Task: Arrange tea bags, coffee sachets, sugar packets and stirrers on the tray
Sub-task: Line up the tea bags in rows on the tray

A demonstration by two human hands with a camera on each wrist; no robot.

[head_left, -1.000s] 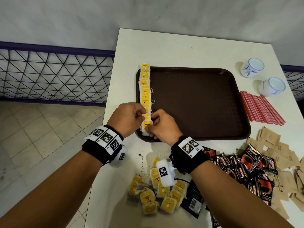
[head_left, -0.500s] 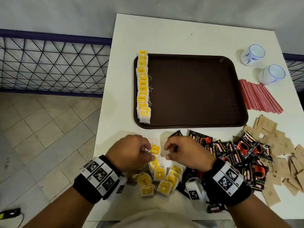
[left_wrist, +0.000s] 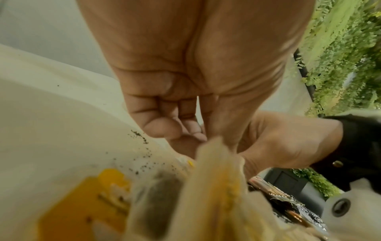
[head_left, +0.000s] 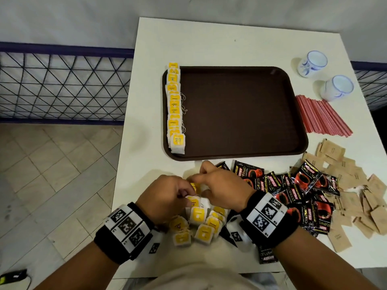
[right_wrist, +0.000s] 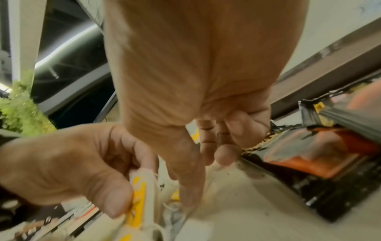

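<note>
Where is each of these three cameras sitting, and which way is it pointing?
Head: worn on the head, looking down at the white table, brown tray and both forearms.
Left wrist: on the left wrist, looking along the left hand at a pinched tea bag; the right hand shows too.
Right wrist: on the right wrist, looking along the right hand at the table, with coffee sachets at its right.
Shared: both wrist views show both hands and the tea bag.

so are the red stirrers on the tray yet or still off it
Off it. The stirrers lie on the table, right of the tray.
</note>
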